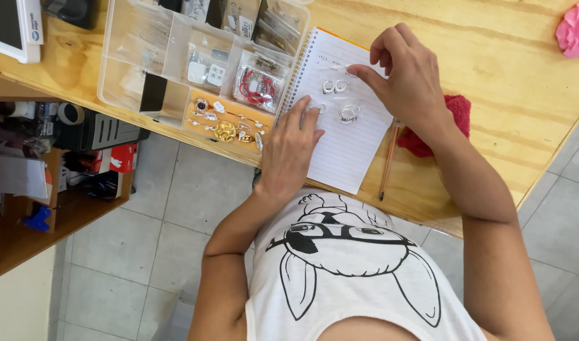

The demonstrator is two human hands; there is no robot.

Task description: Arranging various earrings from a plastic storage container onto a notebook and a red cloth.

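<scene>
One spiral notebook (340,142) is laid open on the wooden table (491,82), and silver rings are spread on its lined page: two small rings (334,86) side by side near the top, one larger ring (348,114) below them, and one more ring (315,107) at the left, partly covered, so four are counted in all. The left hand (291,150) is rested flat on the notebook's left edge, its fingers loosely extended and its fingertips touching the partly covered ring; nothing is clasped in it. The right hand (404,76) is curled above the page, with thumb and forefinger pinched together just beside the two small rings; whether anything is held between them cannot be told. One pencil (388,161) is laid along the notebook's right edge, and one red cloth (457,108) is seen under the right wrist. One clear compartment box (176,57) is placed just left of the notebook, with bagged items in its sections and several gold and silver pieces in its orange tray (229,123). One pink cloth (577,28) is seen at the table's far right corner.
</scene>
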